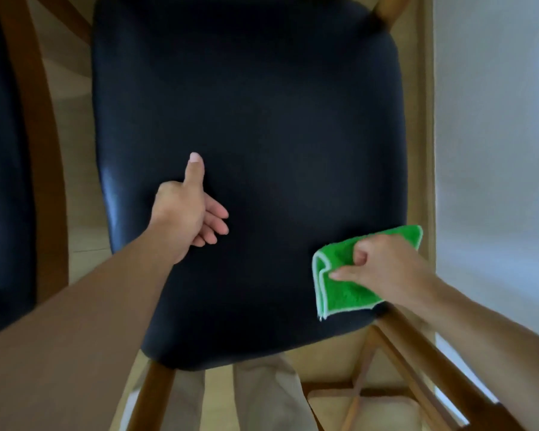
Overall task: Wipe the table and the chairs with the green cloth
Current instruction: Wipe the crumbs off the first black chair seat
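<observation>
A chair with a wide black padded seat (262,119) and brown wooden legs fills the middle of the head view. The folded green cloth (336,293), edged in white, lies on the seat's near right corner. My right hand (383,272) grips the cloth with curled fingers and thumb. My left hand (190,209) hovers over the seat's near left part, thumb pointing up and away, fingers relaxed and holding nothing.
A second black-seated chair (3,181) with a curved wooden frame (41,135) stands at the left. A wooden rail (433,359) runs along the near right, beside a pale wall (495,150). Light wood floor and my trouser legs (262,399) show below the seat.
</observation>
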`<state>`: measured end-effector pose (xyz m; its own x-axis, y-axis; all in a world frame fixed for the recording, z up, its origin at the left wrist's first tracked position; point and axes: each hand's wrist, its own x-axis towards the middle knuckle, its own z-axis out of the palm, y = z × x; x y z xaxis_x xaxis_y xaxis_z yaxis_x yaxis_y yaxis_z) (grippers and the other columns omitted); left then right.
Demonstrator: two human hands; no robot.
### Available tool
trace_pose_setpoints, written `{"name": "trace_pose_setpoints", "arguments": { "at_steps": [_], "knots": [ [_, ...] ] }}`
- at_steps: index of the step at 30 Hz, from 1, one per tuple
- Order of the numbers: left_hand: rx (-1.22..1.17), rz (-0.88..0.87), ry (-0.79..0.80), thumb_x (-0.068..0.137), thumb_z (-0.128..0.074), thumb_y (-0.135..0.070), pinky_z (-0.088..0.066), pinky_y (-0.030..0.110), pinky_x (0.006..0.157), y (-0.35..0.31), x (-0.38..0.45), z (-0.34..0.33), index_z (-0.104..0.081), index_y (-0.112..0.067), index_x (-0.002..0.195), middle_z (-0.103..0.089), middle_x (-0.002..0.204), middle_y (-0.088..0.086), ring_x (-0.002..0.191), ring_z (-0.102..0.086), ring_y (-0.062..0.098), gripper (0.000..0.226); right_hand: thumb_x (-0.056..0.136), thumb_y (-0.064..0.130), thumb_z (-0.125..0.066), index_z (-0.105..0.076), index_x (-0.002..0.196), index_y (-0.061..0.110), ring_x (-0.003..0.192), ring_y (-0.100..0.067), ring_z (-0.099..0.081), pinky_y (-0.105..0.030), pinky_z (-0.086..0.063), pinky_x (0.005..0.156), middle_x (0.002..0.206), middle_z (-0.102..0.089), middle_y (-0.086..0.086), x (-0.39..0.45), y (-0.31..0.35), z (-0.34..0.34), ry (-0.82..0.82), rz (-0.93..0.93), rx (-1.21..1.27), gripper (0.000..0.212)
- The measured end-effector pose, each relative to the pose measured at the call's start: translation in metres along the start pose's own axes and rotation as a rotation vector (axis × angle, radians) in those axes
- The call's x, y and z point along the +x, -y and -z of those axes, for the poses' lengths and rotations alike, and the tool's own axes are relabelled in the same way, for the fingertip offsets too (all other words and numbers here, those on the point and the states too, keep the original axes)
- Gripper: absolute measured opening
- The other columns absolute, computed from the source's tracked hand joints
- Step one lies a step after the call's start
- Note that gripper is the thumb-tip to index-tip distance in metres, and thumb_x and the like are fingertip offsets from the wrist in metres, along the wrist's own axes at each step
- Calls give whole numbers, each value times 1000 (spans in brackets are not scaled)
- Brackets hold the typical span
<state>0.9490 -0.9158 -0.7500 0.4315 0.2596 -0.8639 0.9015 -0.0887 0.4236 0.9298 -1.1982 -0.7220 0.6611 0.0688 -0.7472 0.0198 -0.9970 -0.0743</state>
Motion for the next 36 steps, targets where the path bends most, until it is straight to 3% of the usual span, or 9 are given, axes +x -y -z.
{"name": "trace_pose_setpoints", "arguments": {
  "at_steps": [3, 5, 11, 16, 20, 24, 27, 32, 36],
  "knots": [
    [-24, -11, 25, 93, -25, -70, -36, 19, 30, 1, -1, 1, -69, -3, 65, -68, 56, 13, 32, -53, 17, 85, 60, 66, -72, -48, 56, 19, 54, -8, -49, -27, -29, 48, 54, -52, 8, 14, -3, 8, -276, -101, 129, 53],
    [-45, -20, 43, 96, -26, -66, -37, 19, 31, 3, -1, 3, -70, -5, 66, -69, 58, 12, 35, -56, 18, 81, 64, 60, -73, -51, 57, 19, 54, -9, -53, -25, -31, 47, 53, -54, 8, 10, 8, 3, -325, -137, 227, 47],
    [-124, -138, 127, 100, -44, -43, -42, 23, 39, 17, -17, 5, -69, -10, 75, -71, 63, 7, 41, -56, 15, 49, 77, 64, -64, -56, 67, 20, 67, -15, -59, -28, -45, 61, 68, -61, 4, -22, 122, -50, 152, 224, 125, 45],
    [-95, -214, 40, 96, -54, -24, -38, 20, 37, 55, -28, 39, -68, -20, 63, -63, 53, 1, 38, -49, 12, 36, 87, 57, -52, -34, 64, 20, 71, -27, -52, -32, -32, 62, 65, -48, 1, -22, 175, -66, 128, 501, -21, 48],
    [-166, -154, -112, 97, -55, -16, -35, 22, 38, 81, -26, 75, -66, -17, 64, -57, 50, -1, 38, -44, 10, 35, 81, 71, -50, -42, 66, 19, 65, -24, -56, -29, -32, 57, 62, -55, 4, 14, 146, -27, -161, 306, -7, 55],
    [-204, -112, -134, 96, -55, -14, -38, 21, 41, 86, -24, 84, -68, -12, 74, -58, 51, -4, 41, -45, 8, 25, 86, 55, -58, -52, 71, 18, 65, -29, -56, -33, -36, 59, 64, -57, 1, 69, 135, 20, -639, 92, 278, 40],
    [-239, -155, -123, 95, -57, -15, -40, 19, 42, 80, -22, 89, -68, -9, 78, -58, 53, -6, 43, -46, 7, 21, 93, 44, -54, -49, 80, 16, 72, -33, -56, -32, -28, 62, 67, -53, 1, 87, 157, 27, -766, 1, 346, 31],
    [-287, -149, -200, 88, -62, -11, -41, 21, 44, 75, -12, 106, -63, -15, 73, -57, 53, -7, 44, -48, 5, 15, 87, 49, -61, -46, 83, 23, 70, -32, -61, -34, -33, 57, 77, -63, -4, 32, 232, -26, -430, 362, 173, 30],
    [-306, -39, -310, 88, -63, -15, -42, 34, 59, 97, -8, 121, -58, -20, 69, -54, 59, -1, 59, -48, 18, 20, 57, 45, -86, -59, 77, 24, 44, -16, -57, -24, -35, 37, 64, -59, 5, -14, 259, -70, -306, 713, -193, 40]
  ]
}}
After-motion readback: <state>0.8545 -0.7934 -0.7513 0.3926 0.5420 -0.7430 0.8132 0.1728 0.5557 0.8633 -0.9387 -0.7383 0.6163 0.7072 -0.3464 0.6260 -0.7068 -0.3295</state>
